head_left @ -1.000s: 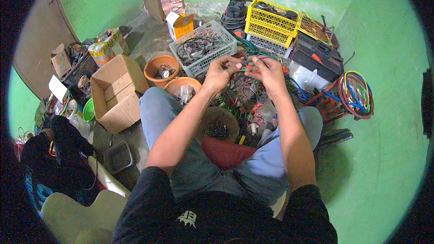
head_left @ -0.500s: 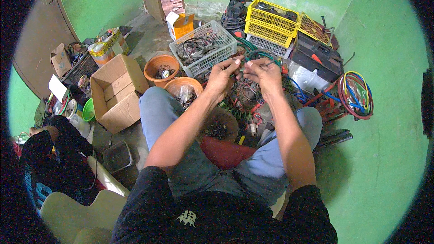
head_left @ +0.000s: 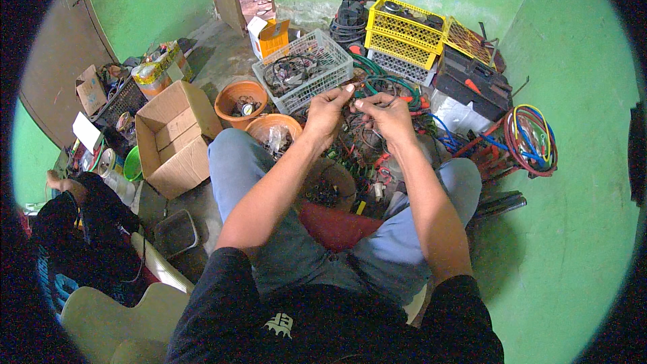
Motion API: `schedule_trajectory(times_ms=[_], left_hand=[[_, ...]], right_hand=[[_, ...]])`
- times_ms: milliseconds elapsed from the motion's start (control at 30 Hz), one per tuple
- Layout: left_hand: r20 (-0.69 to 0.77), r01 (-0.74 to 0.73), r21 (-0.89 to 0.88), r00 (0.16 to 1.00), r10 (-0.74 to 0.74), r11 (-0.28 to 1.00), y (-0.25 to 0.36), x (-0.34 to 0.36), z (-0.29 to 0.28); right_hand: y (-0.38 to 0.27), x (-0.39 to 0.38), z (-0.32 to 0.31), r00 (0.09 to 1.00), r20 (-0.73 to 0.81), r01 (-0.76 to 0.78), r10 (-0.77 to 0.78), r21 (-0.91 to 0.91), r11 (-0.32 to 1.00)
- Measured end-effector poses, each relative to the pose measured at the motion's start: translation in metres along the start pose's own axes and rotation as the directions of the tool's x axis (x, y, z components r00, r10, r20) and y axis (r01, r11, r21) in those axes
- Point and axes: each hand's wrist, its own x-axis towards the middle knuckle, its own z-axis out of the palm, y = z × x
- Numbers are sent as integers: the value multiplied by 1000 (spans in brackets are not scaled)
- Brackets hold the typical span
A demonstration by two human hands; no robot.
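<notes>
My left hand (head_left: 326,116) is raised in front of my knees, thumb and fingers pinched together. Close to its right, my right hand (head_left: 392,120) is closed too, its fingertips almost meeting the left ones. Whatever small thing lies between the fingertips is too fine to make out. An orange-red piece (head_left: 406,99) shows just beyond the right hand's knuckles; whether that hand holds it I cannot tell. Beneath and beyond both hands spreads a tangled heap of wires and small parts (head_left: 367,152), with a coil of green cable (head_left: 377,74) behind it.
A grey crate (head_left: 315,91) of cables and two orange-brown pots (head_left: 222,104) stand left of the heap, beside an open cardboard box (head_left: 162,168). Yellow crates (head_left: 404,40) and a black toolbox (head_left: 472,87) are behind right. Coiled hoses (head_left: 519,138) stand rightward. A person in black (head_left: 87,243) sits left.
My hands have shifted slightly, and the right hand has turned, its fingers curling closer together. The dark green strand seen at the fingertips earlier no longer shows clearly. The person at left has moved an arm.
</notes>
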Motion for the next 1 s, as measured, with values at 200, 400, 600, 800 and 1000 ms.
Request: schedule_trajectory(times_ms=[200,400,600,800,1000], left_hand=[[22,-47,142,999,44,989,-5,6,-6],[27,-104,237,995,101,966,-5,5,-7],[-95,-227,201,963,250,953,-4,10,-8],[-34,-187,341,977,211,921,1,3,-4],[159,-145,439,984,83,887,10,3,-7]], right_hand=[[-3,7,-3,935,-233,255,-268,-84,963],[-15,3,-16,865,51,456,-499,-496,739],[-12,4,-15,910,84,391,-405,-498,774],[-13,6,-18,965,55,264,-258,-202,943],[-8,13,-22,891,-51,400,-451,-383,833]])
